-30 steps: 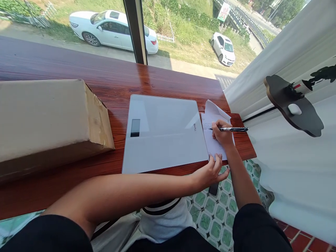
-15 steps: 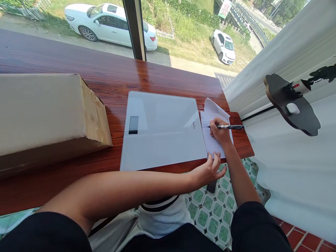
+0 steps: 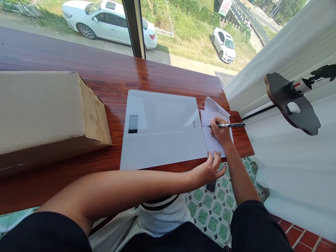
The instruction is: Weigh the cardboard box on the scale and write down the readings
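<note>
Your right hand (image 3: 221, 132) has its fingers wrapped round the pen (image 3: 233, 125), tip at the paper (image 3: 212, 143) beside the scale (image 3: 162, 129) on the worktop (image 3: 242, 142). Your left hand (image 3: 208, 170), thumb spread, touches the paper's near edge.

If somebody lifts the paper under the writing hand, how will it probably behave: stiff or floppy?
The paper would likely be floppy, since its far end curls. It is probably light, as its sheets look thin. With the right hand on it and the left hand at its near edge, it might crease if pulled now.
</note>
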`<act>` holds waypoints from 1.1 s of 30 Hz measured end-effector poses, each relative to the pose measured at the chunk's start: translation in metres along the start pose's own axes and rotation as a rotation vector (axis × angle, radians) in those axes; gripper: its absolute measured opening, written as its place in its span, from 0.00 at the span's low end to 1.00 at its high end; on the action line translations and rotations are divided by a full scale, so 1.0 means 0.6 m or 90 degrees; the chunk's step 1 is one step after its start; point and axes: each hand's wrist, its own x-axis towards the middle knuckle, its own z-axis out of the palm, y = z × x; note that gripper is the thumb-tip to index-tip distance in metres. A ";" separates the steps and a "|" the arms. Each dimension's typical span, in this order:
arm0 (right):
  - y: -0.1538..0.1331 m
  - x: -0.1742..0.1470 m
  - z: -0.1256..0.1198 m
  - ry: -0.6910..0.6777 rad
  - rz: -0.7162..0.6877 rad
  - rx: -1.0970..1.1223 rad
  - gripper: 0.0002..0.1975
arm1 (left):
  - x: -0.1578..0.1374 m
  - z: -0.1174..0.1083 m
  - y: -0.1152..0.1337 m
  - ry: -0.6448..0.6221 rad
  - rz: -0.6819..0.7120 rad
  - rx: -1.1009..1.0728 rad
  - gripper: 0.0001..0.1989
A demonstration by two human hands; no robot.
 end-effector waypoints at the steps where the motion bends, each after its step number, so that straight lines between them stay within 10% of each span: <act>1: 0.000 0.000 0.000 0.000 -0.001 -0.001 0.20 | 0.000 0.000 0.000 -0.002 0.001 0.004 0.20; 33: 0.007 0.001 0.002 0.010 -0.020 0.023 0.18 | 0.000 0.008 0.004 0.003 -0.005 0.001 0.20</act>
